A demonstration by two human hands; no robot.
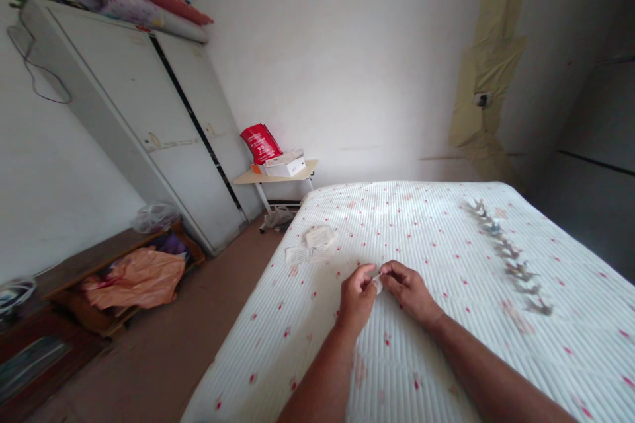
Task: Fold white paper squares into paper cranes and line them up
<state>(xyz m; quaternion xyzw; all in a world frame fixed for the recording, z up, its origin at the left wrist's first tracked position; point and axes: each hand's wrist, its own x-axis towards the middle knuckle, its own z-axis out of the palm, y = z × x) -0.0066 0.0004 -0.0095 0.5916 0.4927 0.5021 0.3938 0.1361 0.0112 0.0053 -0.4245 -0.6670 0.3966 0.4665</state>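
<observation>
Left hand (355, 297) and right hand (409, 289) meet over mid-bed (436, 357), fingertips pinching a small pale piece (378, 286) between them; its form is unclear. Printed paper slips (319, 237) lie near the bed's left edge; a row of small greyish shapes (519, 271) runs nearer its right edge.

1. Left forearm (325, 367) reaches forward, angled inward; left hand (355, 297) curls, thumb and index finger curved.
2. Right forearm (489, 363) slants inward; right hand (409, 289) bends its fingers, pinching.
3. Both hands nearly meet.
</observation>
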